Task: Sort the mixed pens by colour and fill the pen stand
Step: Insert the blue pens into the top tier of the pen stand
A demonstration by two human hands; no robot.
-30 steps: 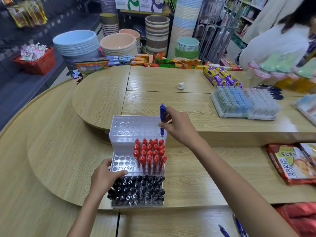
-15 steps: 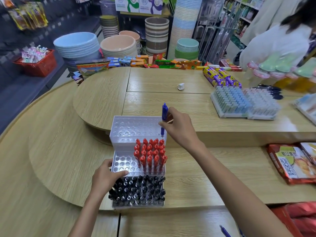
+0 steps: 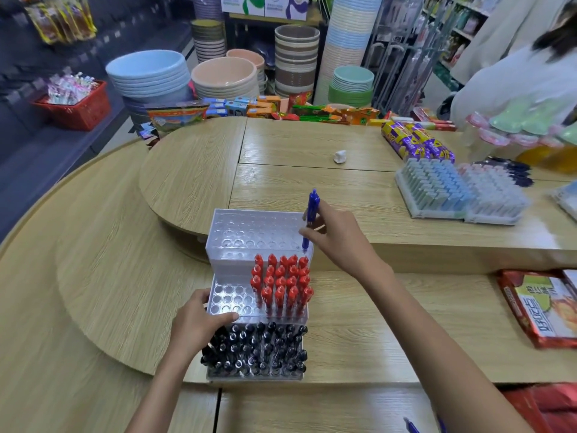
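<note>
Clear plastic three-tier pen stand point(image 3: 249, 232) sits on the light wooden counter point(image 3: 374, 332), dead centre in front of you. Your right hand point(image 3: 340, 242) pinches a blue click pen point(image 3: 310, 214) by the barrel, thumb and fingers curled round it. Pen is near upright, top leaning slightly to 1 o'clock. Tip is down at the top tier's 4 o'clock corner, right at a hole; can't tell whether it is inside. Rest of the top tier, at the stand's 12 o'clock end, shows open holes.

Middle tier: red capped pens point(image 3: 282, 282) upright, packed in the 3 o'clock part, open holes toward 9 o'clock. Bottom tier, 6 o'clock end: black pens point(image 3: 259, 348) fill it edge to edge.

Your left hand point(image 3: 196, 329) grips the stand at its 8 o'clock side, thumb laid along the middle tier's front lip, fingers curled down against the black pens.

More blue pens point(image 3: 412, 428) lie at the view's 5 o'clock edge, mostly cut off. At 2 o'clock from the stand, well apart, a second clear rack point(image 3: 452, 192) holds pale blue and pink items, too blurred to identify. Small white crumpled lump point(image 3: 339, 156) on the counter at 12 o'clock.
</note>
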